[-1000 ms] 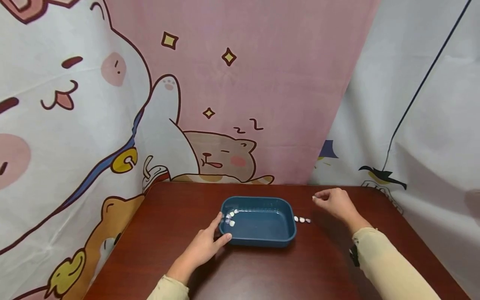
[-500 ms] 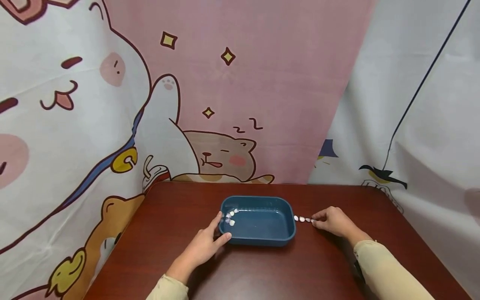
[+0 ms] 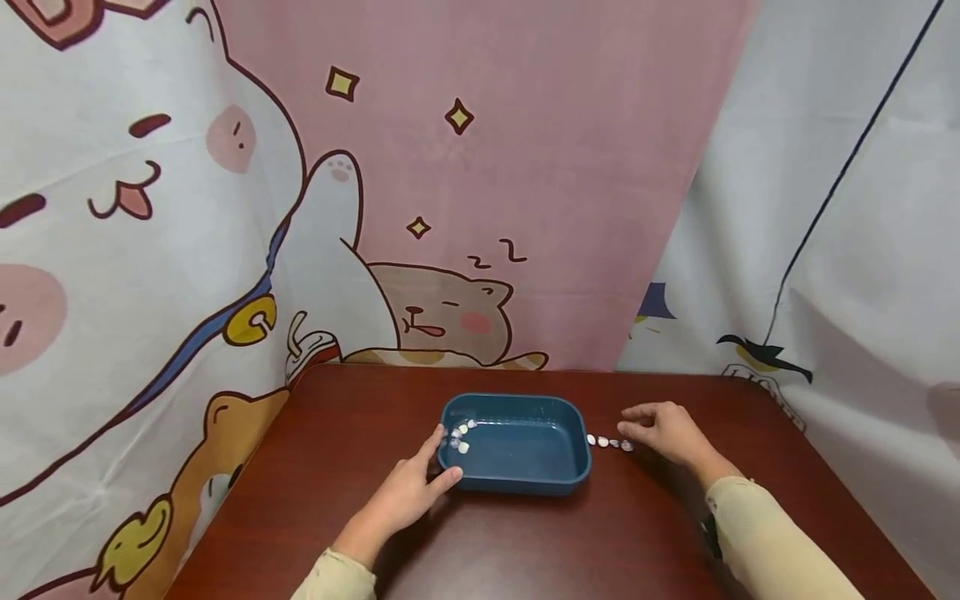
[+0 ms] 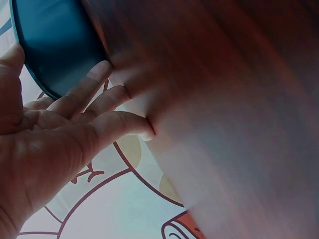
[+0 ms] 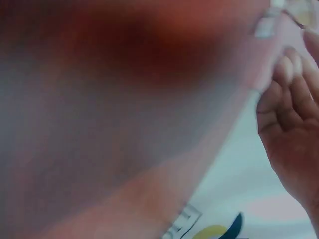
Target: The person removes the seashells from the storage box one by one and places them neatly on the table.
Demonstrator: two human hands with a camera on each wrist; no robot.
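Observation:
A blue rectangular dish [image 3: 517,443] sits on the table, with several small whitish pebbles [image 3: 463,447] inside at its left end. My left hand [image 3: 405,492] rests against the dish's front left corner, thumb at the front rim and index finger at the left side. In the left wrist view, the other fingers of that hand [image 4: 55,144] reach down to the tabletop. Outside the dish's right wall, more pebbles [image 3: 603,442] form a short row. Just past the row's right end, my right hand [image 3: 667,431] hovers with its thumb and fingers parted, holding nothing.
The dark red-brown wooden table [image 3: 525,546] carries the dish. Behind it and along both sides hangs a cartoon-printed cloth [image 3: 570,183], meeting the table's back edge.
My right hand came down and left one more pebble at the row's right end, then let go and rose slightly. My left hand and the dish have stayed in place.

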